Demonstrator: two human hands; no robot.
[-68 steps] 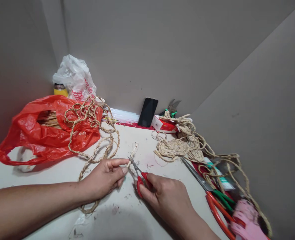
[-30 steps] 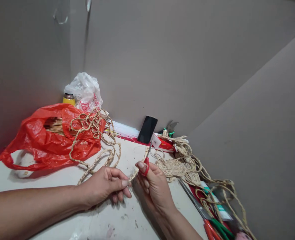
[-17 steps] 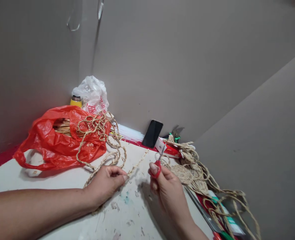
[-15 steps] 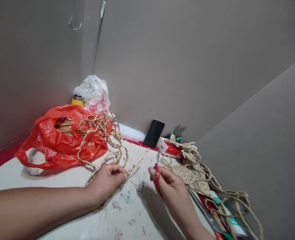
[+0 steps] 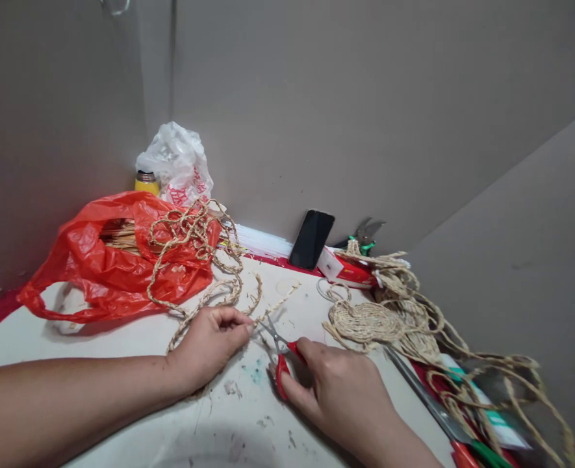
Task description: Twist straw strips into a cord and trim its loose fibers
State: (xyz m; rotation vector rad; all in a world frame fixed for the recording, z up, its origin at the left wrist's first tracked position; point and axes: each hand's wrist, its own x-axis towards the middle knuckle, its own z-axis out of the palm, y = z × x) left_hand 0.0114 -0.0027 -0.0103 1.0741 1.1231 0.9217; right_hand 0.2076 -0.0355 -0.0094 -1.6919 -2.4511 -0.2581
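Observation:
Between thumb and fingers my left hand [image 5: 214,341] pinches a braided straw rope [image 5: 280,302], whose thin end sticks out to the upper right. My right hand [image 5: 340,383] has its fingers in the handles of small red-handled scissors [image 5: 276,341]. The scissor blades stand apart, close to the rope just beside my left fingertips; whether they touch it I cannot tell. More of the rope trails back from my left hand in loose loops [image 5: 192,234] over a red plastic bag [image 5: 116,286]. A short rope piece lies just behind my left hand.
A coiled straw mat [image 5: 365,322] and tangled cord [image 5: 462,357] lie at the right, beside large shears [image 5: 428,396]. Along the back stand a phone [image 5: 312,239], pliers [image 5: 368,234], a white plastic bag [image 5: 177,162] and a yellow bottle [image 5: 147,183]. Scraps dot the white table [image 5: 229,429].
My right hand has turned and brought the scissors left and down to the rope, and their blades have opened. My left hand keeps its pinch. The view has shifted slightly.

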